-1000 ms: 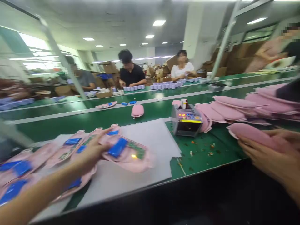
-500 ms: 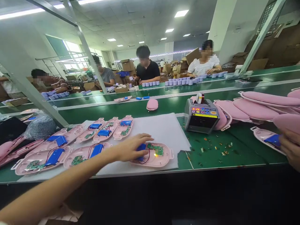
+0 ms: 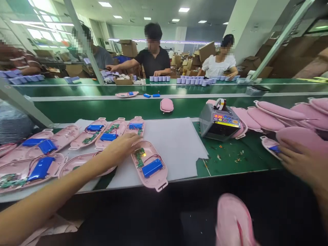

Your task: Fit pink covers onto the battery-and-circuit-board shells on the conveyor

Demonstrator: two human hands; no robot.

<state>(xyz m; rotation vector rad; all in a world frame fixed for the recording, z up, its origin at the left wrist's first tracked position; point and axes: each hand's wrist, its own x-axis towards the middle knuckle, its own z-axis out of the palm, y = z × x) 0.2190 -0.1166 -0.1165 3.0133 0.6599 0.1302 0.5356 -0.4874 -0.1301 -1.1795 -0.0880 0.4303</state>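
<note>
My left hand [image 3: 125, 147] reaches in from the lower left, with its fingers closed over the far end of a pink plastic shell [image 3: 153, 181]. Inside that shell are a blue battery pack [image 3: 152, 168], red wires and a green circuit board [image 3: 139, 157] with a lit yellow light. The shell lies at a slant, its near loop jutting past the table edge. A blurred pink cover [image 3: 232, 215] rises from the bottom edge, in front of the table; whatever holds it is out of frame. My right hand does not show.
Several similar shells [image 3: 88, 135] lie at left on white foam sheeting [image 3: 176, 147]. A tape dispenser [image 3: 219, 121] stands right of it, near stacked pink covers [image 3: 274, 109]. At far right, a co-worker's hand [image 3: 299, 160] rests at a pink cover. Several people work across the green table.
The shell under my left hand has turned, its battery now toward me and its board away. My left hand has shifted left to the far end. The blurred pink cover has appeared below.
</note>
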